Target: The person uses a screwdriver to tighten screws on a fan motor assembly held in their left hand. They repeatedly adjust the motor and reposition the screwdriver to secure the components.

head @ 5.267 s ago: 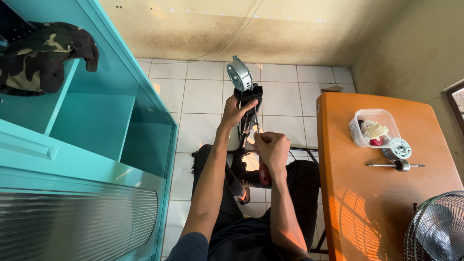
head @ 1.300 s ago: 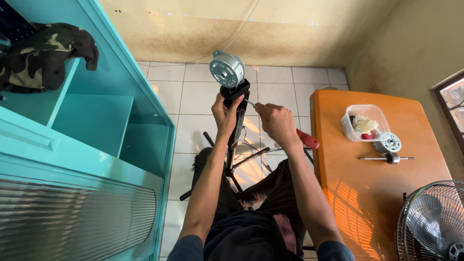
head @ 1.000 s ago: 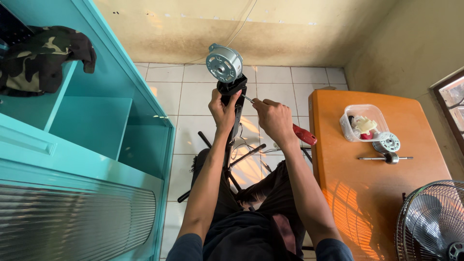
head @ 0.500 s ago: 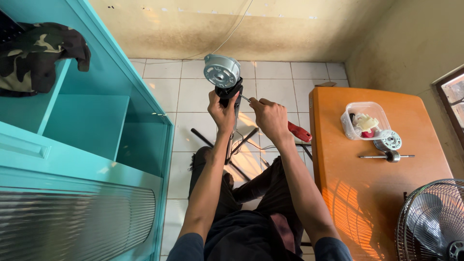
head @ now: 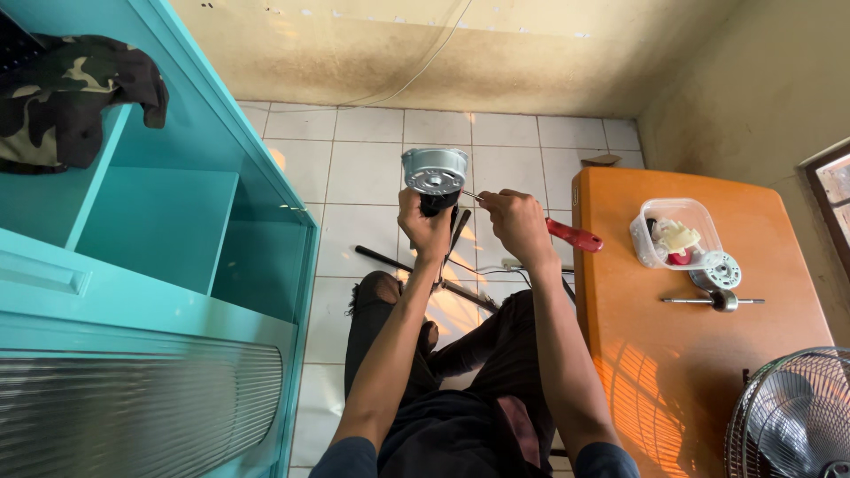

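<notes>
gripping from below, our left hand [head: 423,228] is wrapped tight around the black neck under the round silver metal fan motor housing [head: 434,170], holding it up over the pale tiled floor [head: 372,168] in front of us. our right hand [head: 516,221] is clenched on the red-handled screwdriver [head: 574,235], its red grip sticking out to the right past the fist and its thin metal shaft reaching left to the side of the motor housing, just under the rim. we see both forearms rising from our lap, with our legs in dark torn trousers [head: 390,310] below them. thin black metal rods [head: 416,270] lie on the tiles under the hands.

to the right stands the orange wooden table [head: 673,372]. on it sits a clear plastic tub [head: 673,235] of small parts, a round silver-white disc part [head: 715,271] touching its near corner, and a short metal shaft with a knob [head: 714,301] just beside that. the wire grille of a grey fan [head: 792,416] shows at the lower right corner. on the left is the turquoise cabinet [head: 168,265] with open shelves, and a camouflage cloth [head: 71,97] is bundled on its upper shelf.
</notes>
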